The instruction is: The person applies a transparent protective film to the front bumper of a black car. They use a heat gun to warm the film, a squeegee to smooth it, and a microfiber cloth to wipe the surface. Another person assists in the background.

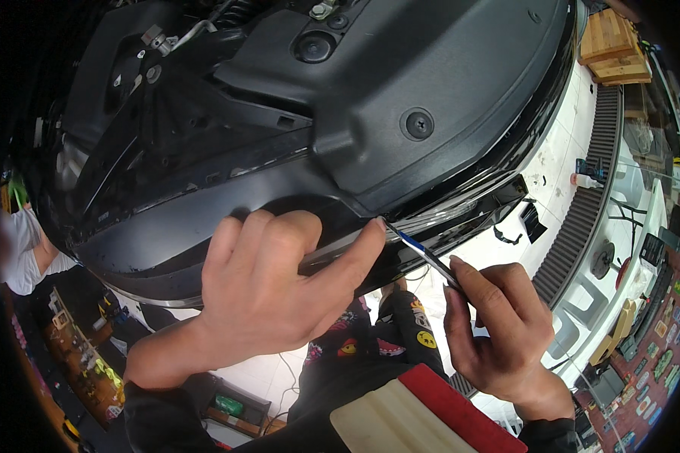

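Observation:
A car's front end fills the upper view, with a glossy dark headlight (151,226) on the left and a black plastic cover (400,83) above. My left hand (272,287) rests over the lower edge of the headlight. Its fingers are bent, their tips hidden, and the thumb stretches right to the corner where headlight, cover and bumper trim meet. My right hand (499,325) pinches a slim silver tool with a blue section (423,253), held like a pen. The tool's tip meets that corner beside my left thumb; its exact kind is unclear.
A cream squeegee with a red edge (438,415) is close in front of my dark clothing. Right are a floor grate (582,234), a white bumper-like part (582,302) and a wooden box (616,45). Another person's white clothing (26,249) shows at left.

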